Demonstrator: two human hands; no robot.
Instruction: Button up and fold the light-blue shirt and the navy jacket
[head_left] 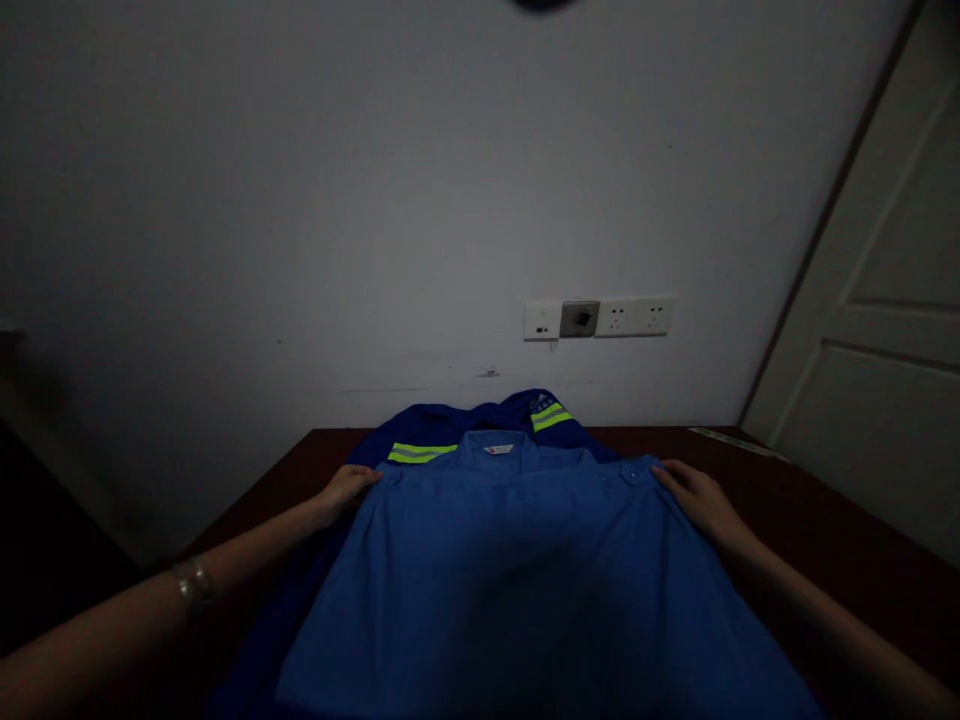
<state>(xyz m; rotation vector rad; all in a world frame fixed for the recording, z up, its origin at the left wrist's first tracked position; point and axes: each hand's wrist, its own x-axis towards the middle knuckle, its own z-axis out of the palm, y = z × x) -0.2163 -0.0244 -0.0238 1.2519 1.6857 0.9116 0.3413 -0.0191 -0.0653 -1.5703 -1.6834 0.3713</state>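
Observation:
A light blue work shirt (517, 540) is spread out in front of me, its collar and white neck label (499, 450) at the far end. My left hand (349, 490) pinches its left shoulder, near a buttoned tab. At the opposite shoulder, beside another tab, my right hand (694, 492) grips the cloth between thumb and fingers. Behind and partly beneath the shirt lies a darker blue garment (480, 415) with yellow-green and silver reflective bands. Most of that garment is covered. A shadow falls across the middle of the shirt.
The clothes rest on a dark reddish-brown table (795, 520) pushed against a pale wall (300, 220). Sockets and switches (634, 317) sit on the wall above it. A thin strip (739, 443) lies at the table's back right. A white panelled door (892, 330) stands at right.

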